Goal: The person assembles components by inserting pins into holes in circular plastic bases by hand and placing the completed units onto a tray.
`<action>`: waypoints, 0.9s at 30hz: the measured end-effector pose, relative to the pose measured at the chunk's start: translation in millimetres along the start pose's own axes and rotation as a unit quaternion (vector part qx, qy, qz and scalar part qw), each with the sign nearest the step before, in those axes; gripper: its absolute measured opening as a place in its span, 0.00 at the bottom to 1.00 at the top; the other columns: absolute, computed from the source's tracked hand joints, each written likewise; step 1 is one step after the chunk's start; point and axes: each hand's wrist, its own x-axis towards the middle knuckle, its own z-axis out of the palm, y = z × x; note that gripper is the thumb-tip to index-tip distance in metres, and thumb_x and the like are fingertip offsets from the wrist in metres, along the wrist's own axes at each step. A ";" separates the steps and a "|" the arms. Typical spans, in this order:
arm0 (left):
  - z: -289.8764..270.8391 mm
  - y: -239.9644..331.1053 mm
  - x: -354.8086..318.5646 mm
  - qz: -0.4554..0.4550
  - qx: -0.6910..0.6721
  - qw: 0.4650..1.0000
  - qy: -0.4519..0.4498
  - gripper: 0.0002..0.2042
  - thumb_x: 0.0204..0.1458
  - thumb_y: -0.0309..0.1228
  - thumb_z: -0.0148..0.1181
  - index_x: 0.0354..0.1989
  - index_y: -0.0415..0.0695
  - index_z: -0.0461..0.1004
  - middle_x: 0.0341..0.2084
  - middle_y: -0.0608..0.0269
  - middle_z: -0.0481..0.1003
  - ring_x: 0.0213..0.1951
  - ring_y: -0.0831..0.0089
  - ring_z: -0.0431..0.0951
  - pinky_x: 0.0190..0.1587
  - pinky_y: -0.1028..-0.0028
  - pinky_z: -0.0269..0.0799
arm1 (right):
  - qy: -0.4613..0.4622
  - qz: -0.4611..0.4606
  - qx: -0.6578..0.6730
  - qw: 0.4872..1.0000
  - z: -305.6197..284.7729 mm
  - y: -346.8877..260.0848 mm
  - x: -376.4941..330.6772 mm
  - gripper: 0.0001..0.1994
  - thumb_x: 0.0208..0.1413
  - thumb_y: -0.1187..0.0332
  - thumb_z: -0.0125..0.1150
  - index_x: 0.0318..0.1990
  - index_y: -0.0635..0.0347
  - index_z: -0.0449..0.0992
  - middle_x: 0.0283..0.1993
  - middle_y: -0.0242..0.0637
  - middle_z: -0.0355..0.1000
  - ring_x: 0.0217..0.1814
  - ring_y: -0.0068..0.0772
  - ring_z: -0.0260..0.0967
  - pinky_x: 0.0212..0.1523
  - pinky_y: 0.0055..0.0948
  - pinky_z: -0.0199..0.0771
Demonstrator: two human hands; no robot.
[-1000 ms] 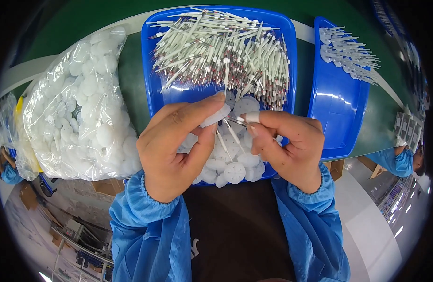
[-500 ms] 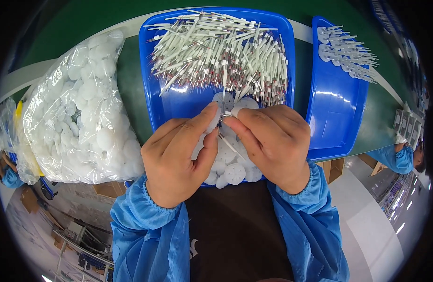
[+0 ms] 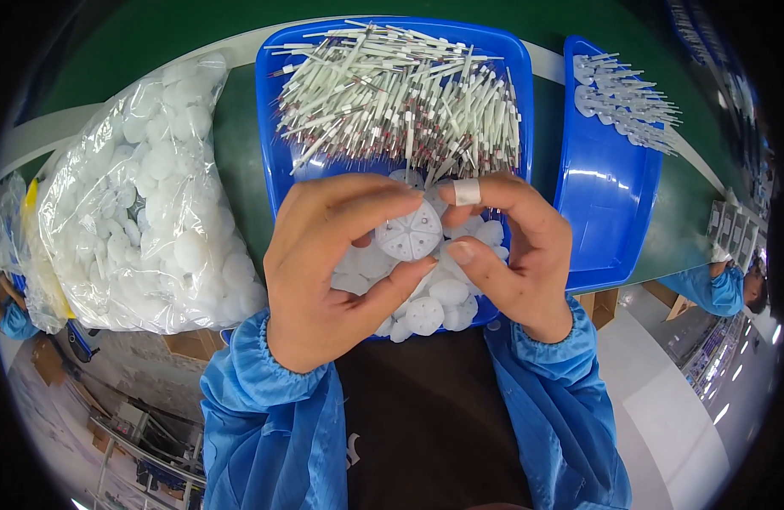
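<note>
Left hand [image 3: 320,268]: thumb below and fingertips above, pinched onto the edge of one white disc, from where I'm standing
White disc [image 3: 409,234]: held up over the middle tray, ribbed face toward the person's head, ribs splitting it into wedges with small dots or holes in them
Right hand [image 3: 528,263]: thumb and index finger apart, right beside the disc; can't tell if the index fingertip actually touches it
Finger wrap [image 3: 467,192]: white band round the right index finger
Middle tray [image 3: 278,174]: blue, on the green bench [image 3: 243,127], both hands over its near half
Sticks [image 3: 400,93]: big messy heap of thin pale ones with dark reddish bits, filling the tray's far half
Loose discs [image 3: 447,293]: white pile in the near half, partly hidden by the hands
Plastic bag [image 3: 141,212]: clear, stuffed with more white discs, left of the tray
Side tray [image 3: 600,225]: blue too, off to the right
Spiky pieces [image 3: 622,102]: rows of discs with sticks poking out, at that tray's far end
Sleeves [image 3: 260,370]: blue, gathered at the wrists
</note>
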 end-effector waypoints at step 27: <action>-0.5 0.8 -10.1 0.105 -0.033 0.993 -0.047 0.20 0.49 0.27 0.77 0.52 0.38 0.84 0.51 0.51 0.79 0.48 0.62 0.80 0.50 0.67 0.78 | -0.047 0.205 0.157 0.965 -18.7 -12.0 14.6 0.06 0.59 0.79 0.69 0.42 0.63 0.82 0.33 0.34 0.83 0.35 0.27 0.84 0.38 0.25 0.80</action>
